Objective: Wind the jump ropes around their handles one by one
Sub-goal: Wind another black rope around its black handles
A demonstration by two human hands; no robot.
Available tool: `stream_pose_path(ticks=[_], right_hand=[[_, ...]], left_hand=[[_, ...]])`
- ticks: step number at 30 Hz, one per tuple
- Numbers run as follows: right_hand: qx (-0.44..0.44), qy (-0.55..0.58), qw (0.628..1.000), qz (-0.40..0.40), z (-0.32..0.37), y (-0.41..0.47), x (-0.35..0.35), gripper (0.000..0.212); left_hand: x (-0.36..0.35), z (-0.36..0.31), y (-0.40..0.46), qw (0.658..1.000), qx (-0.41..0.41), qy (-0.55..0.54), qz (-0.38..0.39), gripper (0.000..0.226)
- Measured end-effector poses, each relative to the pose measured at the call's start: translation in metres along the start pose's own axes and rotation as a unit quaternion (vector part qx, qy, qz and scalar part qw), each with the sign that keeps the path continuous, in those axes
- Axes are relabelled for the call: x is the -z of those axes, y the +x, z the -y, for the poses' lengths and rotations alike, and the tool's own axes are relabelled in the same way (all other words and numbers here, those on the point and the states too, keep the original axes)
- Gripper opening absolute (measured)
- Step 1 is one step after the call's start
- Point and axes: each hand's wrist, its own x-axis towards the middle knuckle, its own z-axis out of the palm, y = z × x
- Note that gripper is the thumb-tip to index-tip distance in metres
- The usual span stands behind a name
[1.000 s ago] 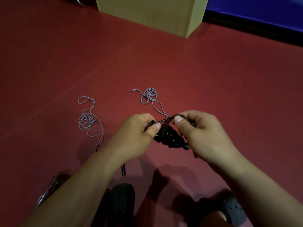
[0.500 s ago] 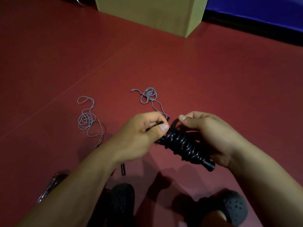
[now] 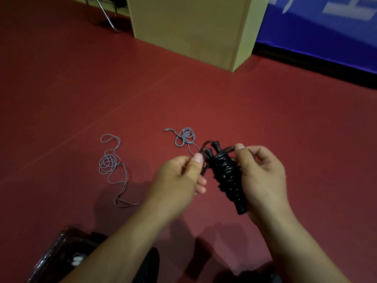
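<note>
Both hands [image 3: 179,176] [image 3: 263,176] around wound rope [image 3: 226,174]

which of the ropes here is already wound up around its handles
The black rope, held between the left hand and right hand. The two grey ropes lie loose on the red floor.
</note>
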Motion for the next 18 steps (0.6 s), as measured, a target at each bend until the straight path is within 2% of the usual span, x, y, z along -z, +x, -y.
stream_pose_path(ticks=[2, 5, 9, 14, 18], right_hand=[[0.016, 0.006, 0.999, -0.04, -0.001, -0.003, 0.002, 0.026], [0.037, -0.014, 0.998, -0.045, -0.005, -0.013, -0.002, 0.022], [0.041, 0.0, 0.999, -0.021, -0.006, -0.023, -0.007, 0.021], [-0.035, 0.134, 0.989, 0.06, -0.002, -0.028, -0.012, 0.022], [-0.056, 0.11, 0.982, 0.145, 0.001, -0.034, -0.011, 0.026]], left_hand=[[-0.008, 0.002, -0.006, 1.0, 0.021, 0.005, 0.013, 0.044], [-0.017, 0.001, -0.013, 0.998, 0.006, 0.045, 0.044, 0.079], [-0.025, -0.006, -0.018, 0.998, 0.042, -0.008, 0.044, 0.072], [-0.022, -0.008, -0.014, 0.998, 0.028, -0.052, -0.036, 0.075], [-0.007, -0.008, -0.015, 0.994, 0.026, -0.093, -0.051, 0.072]])
